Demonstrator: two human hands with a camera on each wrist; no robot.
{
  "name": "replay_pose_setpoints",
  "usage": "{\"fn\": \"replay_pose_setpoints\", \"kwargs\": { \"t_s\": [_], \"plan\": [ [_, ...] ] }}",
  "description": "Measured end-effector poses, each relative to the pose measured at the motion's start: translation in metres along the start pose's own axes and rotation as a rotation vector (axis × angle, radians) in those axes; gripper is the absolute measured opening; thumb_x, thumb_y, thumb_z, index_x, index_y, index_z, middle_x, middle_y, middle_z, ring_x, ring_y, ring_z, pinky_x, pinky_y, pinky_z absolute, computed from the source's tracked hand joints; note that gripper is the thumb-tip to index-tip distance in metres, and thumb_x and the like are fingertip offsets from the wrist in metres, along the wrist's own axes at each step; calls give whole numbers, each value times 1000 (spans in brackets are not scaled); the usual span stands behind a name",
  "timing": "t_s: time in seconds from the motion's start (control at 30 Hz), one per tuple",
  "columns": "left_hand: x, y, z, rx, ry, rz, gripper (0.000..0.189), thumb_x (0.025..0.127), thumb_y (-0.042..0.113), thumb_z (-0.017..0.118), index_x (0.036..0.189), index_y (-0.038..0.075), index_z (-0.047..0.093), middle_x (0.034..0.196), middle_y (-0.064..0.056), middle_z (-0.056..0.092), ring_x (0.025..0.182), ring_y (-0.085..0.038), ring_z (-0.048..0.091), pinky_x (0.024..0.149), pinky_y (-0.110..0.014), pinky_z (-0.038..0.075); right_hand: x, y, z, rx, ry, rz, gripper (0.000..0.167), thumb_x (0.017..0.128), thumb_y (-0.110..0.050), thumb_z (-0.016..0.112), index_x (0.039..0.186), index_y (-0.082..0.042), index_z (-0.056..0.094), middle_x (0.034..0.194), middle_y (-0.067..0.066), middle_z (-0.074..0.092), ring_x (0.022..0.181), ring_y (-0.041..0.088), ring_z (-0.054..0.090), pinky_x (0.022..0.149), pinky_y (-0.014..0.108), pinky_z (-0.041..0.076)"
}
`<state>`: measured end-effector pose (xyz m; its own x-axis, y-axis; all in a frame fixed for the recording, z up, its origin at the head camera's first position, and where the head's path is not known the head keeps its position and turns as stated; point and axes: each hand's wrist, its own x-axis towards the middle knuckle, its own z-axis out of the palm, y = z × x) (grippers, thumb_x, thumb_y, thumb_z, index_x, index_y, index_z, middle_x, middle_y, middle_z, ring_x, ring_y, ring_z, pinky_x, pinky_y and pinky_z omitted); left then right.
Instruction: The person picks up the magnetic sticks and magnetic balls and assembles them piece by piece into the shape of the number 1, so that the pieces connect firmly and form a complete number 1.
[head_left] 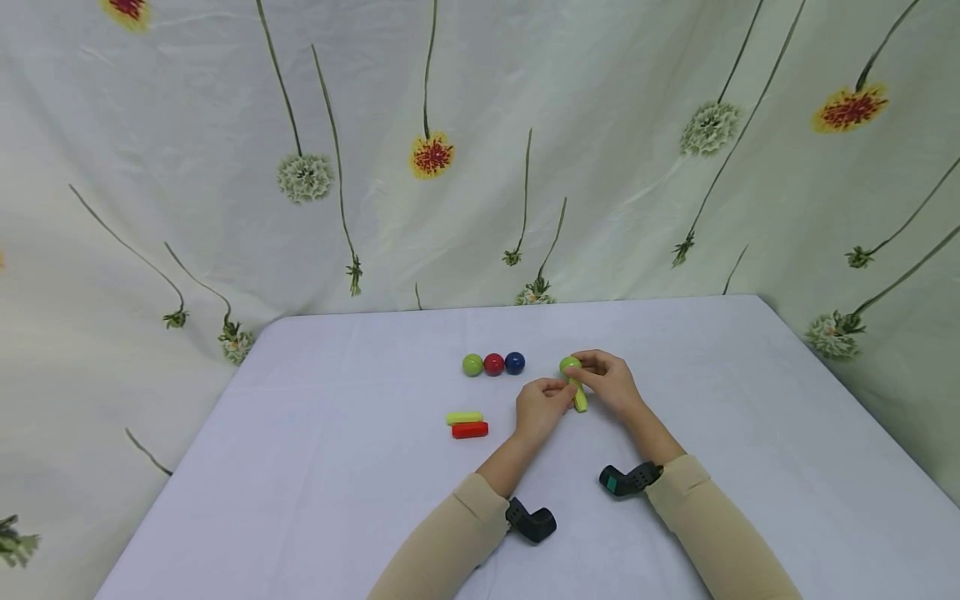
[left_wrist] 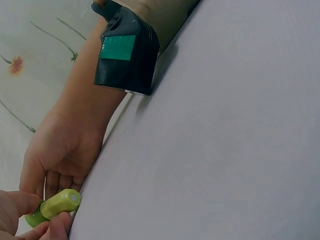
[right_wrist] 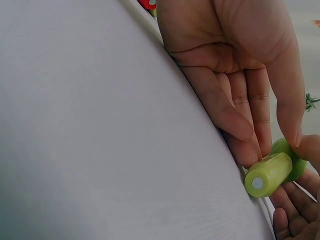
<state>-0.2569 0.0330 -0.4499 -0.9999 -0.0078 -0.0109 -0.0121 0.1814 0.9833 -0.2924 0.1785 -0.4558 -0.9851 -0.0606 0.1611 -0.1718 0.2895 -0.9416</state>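
Note:
My left hand [head_left: 542, 410] pinches a yellow-green magnetic stick [head_left: 581, 398], which has a small silver disc on its end face. At the stick's far end sits a green ball [head_left: 570, 364], held in the fingers of my right hand [head_left: 609, 385]. Stick and ball meet end to end, and fingers cover part of both. To the left of the hands, a green ball [head_left: 472, 364], a red ball [head_left: 493, 364] and a blue ball [head_left: 514, 362] stand in a row. Nearer lie a yellow stick [head_left: 464, 417] and a red stick [head_left: 470, 430], side by side.
A white cloth covers the table [head_left: 337, 467]. Behind it hangs a pale curtain [head_left: 480, 225] printed with flowers. Each wrist wears a black camera device; the right one [head_left: 630, 480] bears a green patch, and the left one [head_left: 531, 522] is close to the tabletop.

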Motion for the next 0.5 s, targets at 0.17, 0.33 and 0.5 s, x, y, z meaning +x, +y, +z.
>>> {"fn": "replay_pose_setpoints", "kwargs": {
  "t_s": [0.17, 0.33, 0.5],
  "plan": [
    [-1, 1, 0, 9, 3, -7, 24, 89, 16, 71, 101, -4, 70, 75, -5, 70, 67, -10, 68, 62, -21, 54, 0, -1, 0, -4, 3, 7, 40, 88, -23, 74, 117, 3, 65, 106, 15, 68, 98, 26, 65, 82, 28, 49],
    [-1, 1, 0, 2, 5, -5, 22, 89, 13, 71, 100, -5, 70, 75, -5, 70, 66, -10, 68, 62, -21, 54, 0, -2, 0, -12, 5, -1, 40, 88, -22, 74, 117, 4, 64, 106, 15, 68, 97, 24, 65, 80, 26, 49],
    [2, -2, 0, 3, 26, 4, 19, 88, 12, 70, 98, -4, 71, 74, -4, 70, 65, -9, 67, 61, -21, 53, 0, 0, 0, -15, 10, 1, 38, 88, -22, 74, 116, 3, 65, 105, 15, 68, 95, 22, 64, 79, 25, 49]
  ]
}}
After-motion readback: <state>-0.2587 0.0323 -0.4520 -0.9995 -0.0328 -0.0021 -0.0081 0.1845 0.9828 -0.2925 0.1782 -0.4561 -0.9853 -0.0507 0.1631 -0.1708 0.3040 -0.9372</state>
